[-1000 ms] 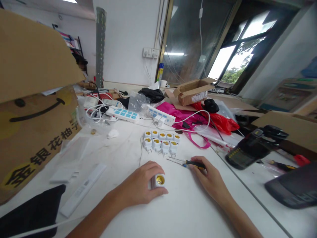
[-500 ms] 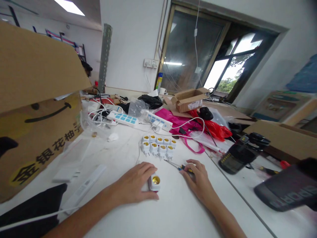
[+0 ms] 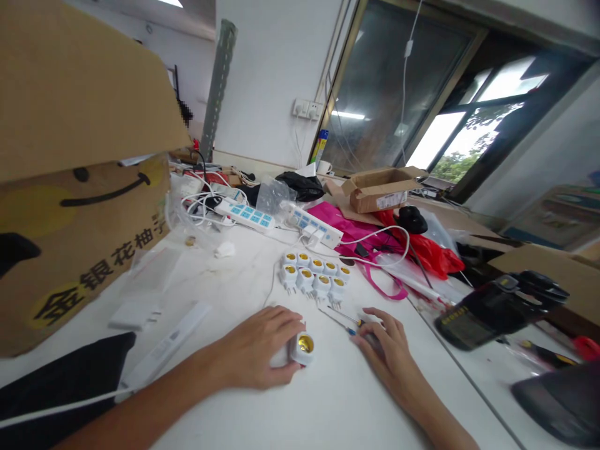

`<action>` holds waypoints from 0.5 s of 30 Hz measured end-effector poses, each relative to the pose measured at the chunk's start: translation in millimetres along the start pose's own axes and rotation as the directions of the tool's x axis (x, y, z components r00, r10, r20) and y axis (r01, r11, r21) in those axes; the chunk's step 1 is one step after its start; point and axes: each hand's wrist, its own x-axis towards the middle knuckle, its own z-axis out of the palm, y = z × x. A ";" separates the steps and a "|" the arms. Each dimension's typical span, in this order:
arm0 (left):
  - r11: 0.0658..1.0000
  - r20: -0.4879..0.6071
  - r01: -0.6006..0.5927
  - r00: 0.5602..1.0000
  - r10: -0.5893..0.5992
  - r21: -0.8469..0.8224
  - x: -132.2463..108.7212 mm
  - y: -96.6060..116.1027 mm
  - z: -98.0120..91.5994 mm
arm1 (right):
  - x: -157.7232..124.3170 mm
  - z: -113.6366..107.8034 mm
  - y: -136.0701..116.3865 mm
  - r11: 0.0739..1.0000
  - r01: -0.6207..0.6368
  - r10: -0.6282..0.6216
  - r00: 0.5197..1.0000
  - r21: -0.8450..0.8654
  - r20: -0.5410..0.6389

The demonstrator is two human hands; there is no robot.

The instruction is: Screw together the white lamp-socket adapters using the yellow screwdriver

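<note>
My left hand [image 3: 257,350] rests on the white table with its thumb and fingers around a white plug-in lamp socket [image 3: 303,350], brass threaded opening facing up. To the right, my right hand [image 3: 387,350] is curled over the handles of two thin screwdrivers [image 3: 338,320]. Their metal shafts point away to the left, and the palm hides most of the handles. Just beyond them stands a cluster of several similar lamp sockets [image 3: 313,275] in two rows, their plug pins toward me.
A large cardboard box [image 3: 94,237] stands at the left. Power strips [image 3: 248,214] with tangled cords, a pink bag [image 3: 328,219] and a small open carton [image 3: 379,190] lie at the back. A dark bottle [image 3: 487,312] is at the right, beyond the table seam.
The view has shifted, so the table items appear farther right. My right hand has loosened slightly, and the two screwdriver shafts now lie farther apart. My left hand stays around the lamp socket.
</note>
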 end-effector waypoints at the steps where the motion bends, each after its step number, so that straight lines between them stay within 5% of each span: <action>1: 1.000 -0.001 -0.003 1.000 0.003 -0.002 -1.1 0.6 -0.9 | 0.1 0.4 1.4 1.000 0.006 -0.006 1.000 0.000 -0.002; 5: 1.000 0.021 -0.007 1.000 0.007 0.005 -4.5 3.3 -5.0 | 6.5 -6.7 -6.3 0.998 0.053 -0.052 0.999 0.045 -0.005; 9: 1.000 0.025 -0.018 1.000 0.017 0.008 -4.5 3.3 -9.0 | 32.3 -21.4 -45.2 0.954 0.004 0.015 0.998 0.298 -0.063; 15: 0.998 0.008 -0.040 0.999 0.039 0.044 -4.2 0.2 -13.1 | 102.5 -16.7 -115.3 0.575 -0.085 0.159 0.987 0.814 -0.010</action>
